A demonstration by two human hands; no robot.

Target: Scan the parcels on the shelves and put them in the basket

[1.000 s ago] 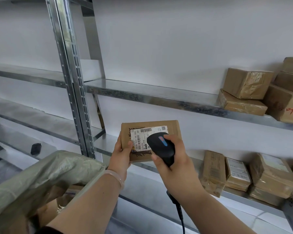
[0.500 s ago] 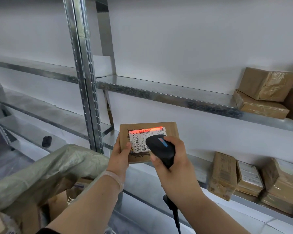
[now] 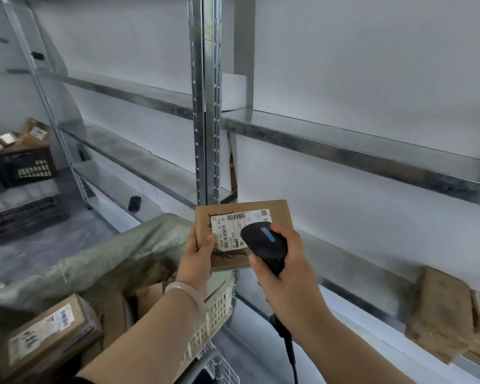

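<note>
My left hand point(image 3: 198, 252) grips the left edge of a small brown cardboard parcel point(image 3: 277, 214), holding it up with its white barcode label facing me. In my right hand point(image 3: 286, 261) is a black handheld scanner point(image 3: 262, 241) with a cord hanging down, held over the right part of the label. Below and to the left stands the cream plastic basket point(image 3: 214, 314), lined with a grey-green bag point(image 3: 108, 256) and holding several brown parcels point(image 3: 47, 333). More parcels point(image 3: 441, 314) lie on the lower shelf at the right edge.
Metal shelving point(image 3: 344, 145) runs along the white wall, with an upright post point(image 3: 205, 106) just behind the held parcel. A black crate point(image 3: 25, 164) with parcels stands on the floor far left, a flat black crate point(image 3: 25, 217) before it. A small black object point(image 3: 134, 203) lies on a low shelf.
The red scan light seen on the label half a second ago is gone. My view has swung left, so the basket and floor crates show more and the right-hand shelf parcels have mostly left the frame.
</note>
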